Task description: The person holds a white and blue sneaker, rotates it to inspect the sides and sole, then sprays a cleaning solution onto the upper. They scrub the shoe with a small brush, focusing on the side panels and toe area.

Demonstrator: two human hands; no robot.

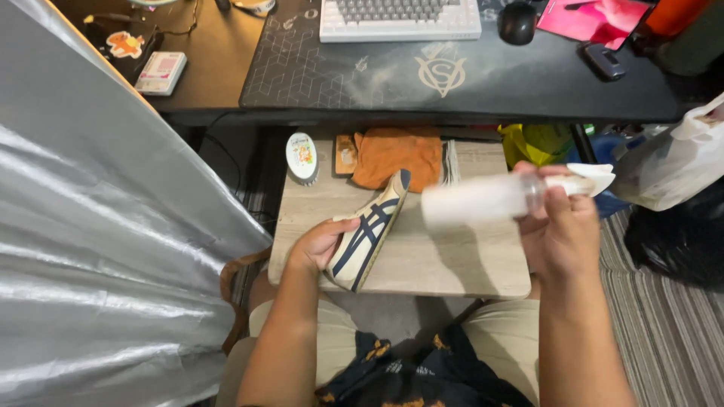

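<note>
The cream sneaker with navy stripes [369, 232] stood tilted on its side over the small wooden table [452, 264], gripped at the near end by the left hand [320, 245]. Just right of it, the right hand [562, 226] was closed around a blurred white bottle [483, 200]. An orange cloth [398, 154] and an oval brush [302, 157] lay at the far edge.

White bottle [483, 197] motion-blurred

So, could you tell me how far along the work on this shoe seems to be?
Looks done: a brush and orange cloth lie laid out on the small wooden table. In hand: the left hand holds the cream shoe with dark stripes on edge, while the right hand holds a blurred white bottle beside it. Left: brush and cloth both lie untouched.
</note>
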